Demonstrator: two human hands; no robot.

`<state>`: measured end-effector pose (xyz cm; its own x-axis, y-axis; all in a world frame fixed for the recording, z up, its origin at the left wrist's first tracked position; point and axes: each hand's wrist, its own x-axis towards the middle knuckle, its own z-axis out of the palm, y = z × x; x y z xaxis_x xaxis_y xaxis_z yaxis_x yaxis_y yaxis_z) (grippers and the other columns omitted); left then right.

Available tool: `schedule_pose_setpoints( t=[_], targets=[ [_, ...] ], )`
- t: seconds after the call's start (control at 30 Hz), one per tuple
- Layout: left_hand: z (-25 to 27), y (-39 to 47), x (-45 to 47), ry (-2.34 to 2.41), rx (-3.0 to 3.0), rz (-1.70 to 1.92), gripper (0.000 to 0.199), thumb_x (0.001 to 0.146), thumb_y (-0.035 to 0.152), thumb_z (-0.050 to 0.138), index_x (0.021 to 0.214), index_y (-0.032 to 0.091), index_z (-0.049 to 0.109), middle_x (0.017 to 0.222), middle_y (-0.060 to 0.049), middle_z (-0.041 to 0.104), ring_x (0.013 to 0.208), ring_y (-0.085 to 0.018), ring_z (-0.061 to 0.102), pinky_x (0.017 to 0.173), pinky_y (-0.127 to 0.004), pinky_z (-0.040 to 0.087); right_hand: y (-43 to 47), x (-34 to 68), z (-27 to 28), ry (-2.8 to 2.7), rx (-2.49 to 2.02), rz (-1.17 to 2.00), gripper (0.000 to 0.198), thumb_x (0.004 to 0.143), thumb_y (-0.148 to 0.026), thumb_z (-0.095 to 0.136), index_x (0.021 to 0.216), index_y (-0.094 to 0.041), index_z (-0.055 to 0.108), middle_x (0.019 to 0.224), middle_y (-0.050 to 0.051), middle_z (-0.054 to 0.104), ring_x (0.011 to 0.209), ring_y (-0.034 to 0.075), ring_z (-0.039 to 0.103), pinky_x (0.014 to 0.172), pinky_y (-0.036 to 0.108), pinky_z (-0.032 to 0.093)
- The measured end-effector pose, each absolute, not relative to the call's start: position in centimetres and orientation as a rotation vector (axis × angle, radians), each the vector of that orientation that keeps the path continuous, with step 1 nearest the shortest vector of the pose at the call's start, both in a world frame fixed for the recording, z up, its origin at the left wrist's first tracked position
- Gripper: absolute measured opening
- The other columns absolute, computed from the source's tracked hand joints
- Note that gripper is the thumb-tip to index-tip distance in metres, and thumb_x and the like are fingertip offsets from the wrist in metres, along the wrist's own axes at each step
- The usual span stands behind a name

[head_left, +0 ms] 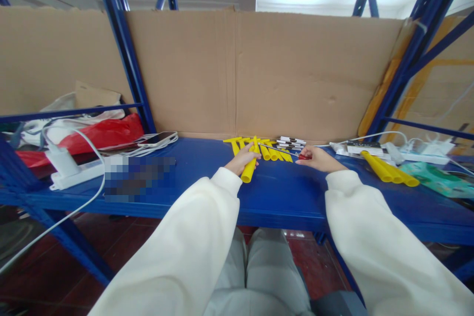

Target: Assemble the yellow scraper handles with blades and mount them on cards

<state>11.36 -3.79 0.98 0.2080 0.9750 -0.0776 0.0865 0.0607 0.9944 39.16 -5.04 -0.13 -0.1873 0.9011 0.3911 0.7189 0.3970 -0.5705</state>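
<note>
My left hand point(242, 158) is closed around a yellow tube point(248, 173) that has a yellow crosspiece near its far end. In my right hand point(318, 158) is a screwdriver point(304, 157) with a red handle. Its long metal shaft points left, and the tip is at the far part of the held tube; whether it touches is too small to tell. Several more yellow tubes point(273, 153) with crosspieces lie between and behind my hands. Just beyond them sits a pile of black-and-white pieces point(291, 142), too small to name.
On the blue shelf point(281, 202) at right lie plain yellow tubes point(385, 169) beside a green packet point(431, 177) and white power strip point(422, 155). At left are a power strip point(79, 175), phone point(160, 138) and red bag point(107, 133). Cardboard point(296, 74) walls the back.
</note>
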Motion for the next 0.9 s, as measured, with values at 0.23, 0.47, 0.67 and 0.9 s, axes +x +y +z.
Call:
schedule_pose_setpoints(
  t=[0.23,0.47,0.67,0.9],
  targets=[
    [1.02,-3.84,11.36,1.139,1.308,0.963,0.087,0.085,0.003,0.057,0.162,0.025,0.021,0.078,0.0,0.064,0.048,-0.008,0.05,0.042,-0.017,0.04,-4.93,39.23,-0.31,-1.97,-1.393,0.242,0.046,0.065,-0.062,0.073,0.071,-0.024,0.046,0.065,0.001,0.06,0.063,0.019,0.057,0.063,0.033,0.047],
    [0.86,-3.6,11.29,1.13,1.318,0.964,0.089,0.081,0.005,0.059,0.16,0.026,0.024,0.084,-0.002,0.068,0.049,-0.008,0.051,0.044,-0.017,0.043,-5.24,39.33,-0.05,-2.061,-1.404,0.161,0.035,0.075,-0.056,0.064,0.07,-0.023,0.054,0.065,0.003,0.063,0.067,0.021,0.06,0.064,0.033,0.046],
    [1.11,-4.0,11.31,1.138,1.307,0.969,0.086,0.084,0.003,0.056,0.161,0.023,0.024,0.08,-0.001,0.065,0.049,-0.008,0.05,0.045,-0.018,0.04,-5.46,39.09,0.17,-2.058,-1.423,0.258,0.035,0.073,-0.056,0.066,0.07,-0.023,0.055,0.069,0.004,0.066,0.072,0.023,0.063,0.068,0.035,0.049],
    [1.11,-4.18,11.33,1.14,1.345,0.951,0.084,0.085,0.004,0.055,0.161,0.025,0.024,0.081,-0.001,0.065,0.048,-0.008,0.049,0.043,-0.018,0.04,-4.98,39.33,-0.28,-1.9,-1.445,0.316,0.044,0.06,-0.052,0.079,0.071,-0.025,0.046,0.069,0.001,0.064,0.067,0.02,0.061,0.065,0.034,0.05]
  ],
)
